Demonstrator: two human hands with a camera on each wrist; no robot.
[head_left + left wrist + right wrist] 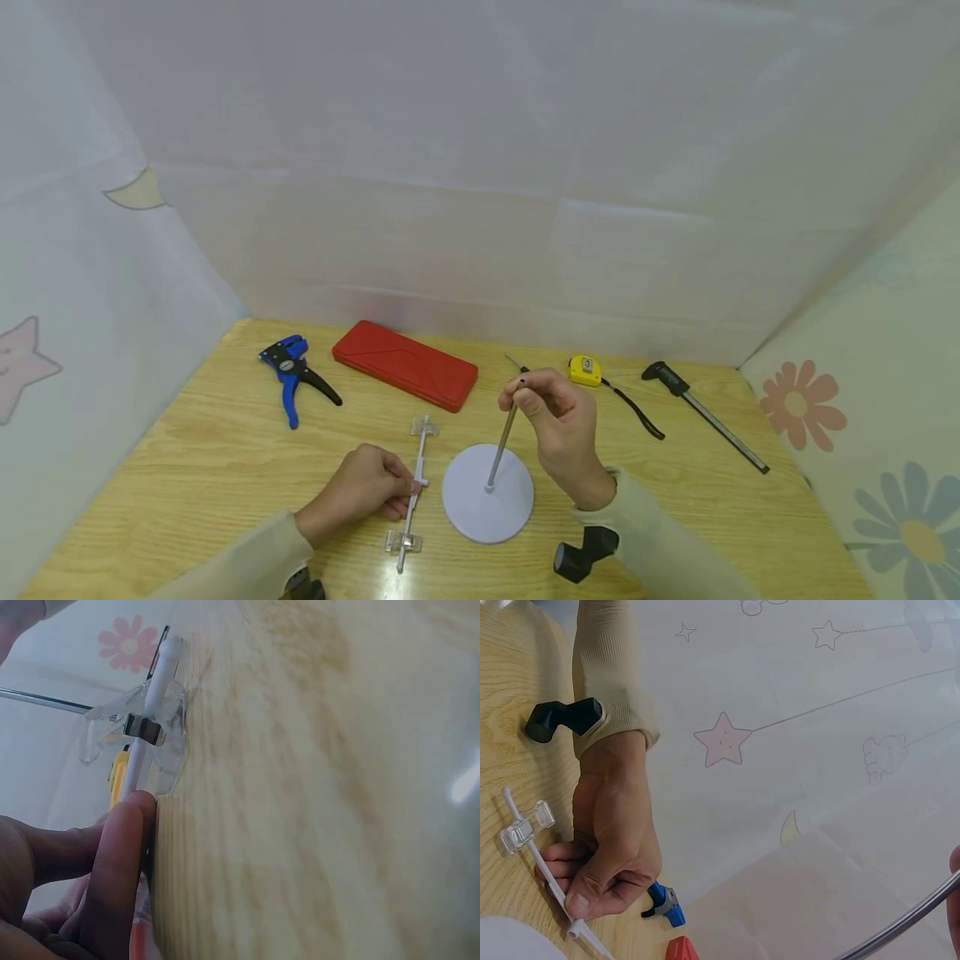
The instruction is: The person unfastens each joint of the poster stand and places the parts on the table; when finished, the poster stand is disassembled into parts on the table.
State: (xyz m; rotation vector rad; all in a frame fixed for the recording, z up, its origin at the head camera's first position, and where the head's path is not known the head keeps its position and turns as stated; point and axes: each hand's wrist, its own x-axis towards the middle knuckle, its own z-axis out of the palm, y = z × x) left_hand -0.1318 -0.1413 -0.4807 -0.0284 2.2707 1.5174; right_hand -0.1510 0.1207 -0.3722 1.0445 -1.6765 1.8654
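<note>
My left hand (371, 483) pinches the middle of a thin white rod (409, 517) between thumb and fingers, low over the table. Clear plastic clips (403, 542) sit near both ends of the rod, and a short stub sticks out at its middle. Just right of it, a round white base (480, 517) lies flat with a metal pole (504, 442) rising from its centre, leaning slightly right. The fingertips of my right hand (562, 425) pinch the pole's top end. The left wrist view shows a metal piece (145, 729) on one clip.
Behind the hands lie blue-and-black wire strippers (288, 375), a red case (405, 362) and a yellow tape measure (585, 370) with a black strap. A digital caliper (705, 412) is at the right. A thin shaft tool (515, 361) is partly hidden behind my right hand.
</note>
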